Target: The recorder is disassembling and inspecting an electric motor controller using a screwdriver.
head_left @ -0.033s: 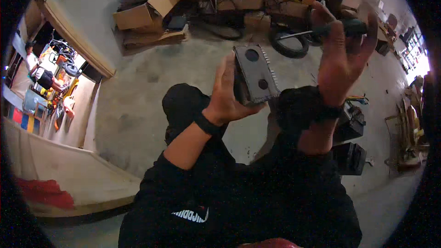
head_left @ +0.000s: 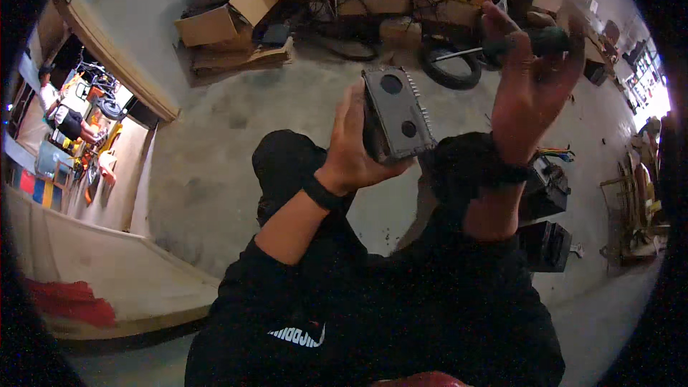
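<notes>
My left hand [head_left: 349,145] holds a grey rectangular box [head_left: 403,109] from its left side, with the thumb under its lower edge. Two dark round spots, perhaps holes, mark the face turned up to me. Small fin-like teeth line the box's right edge. Up and to the right, apart from the box, my right hand [head_left: 528,89] is raised with a screwdriver [head_left: 502,46] in it. The screwdriver has a dark green handle, and its metal shaft points left. Some fingers of that hand are extended and blurred.
Cardboard boxes [head_left: 208,29] and a black tyre [head_left: 450,72] lie along the far wall. Black battery-like boxes [head_left: 546,246] stand on the floor beside my right knee, one with coloured wires. At left, a doorway shows another person [head_left: 68,118] near a motorbike.
My right hand and the screwdriver have shifted very slightly, and its fingers have moved a little. The box stays in my left hand, nearly still.
</notes>
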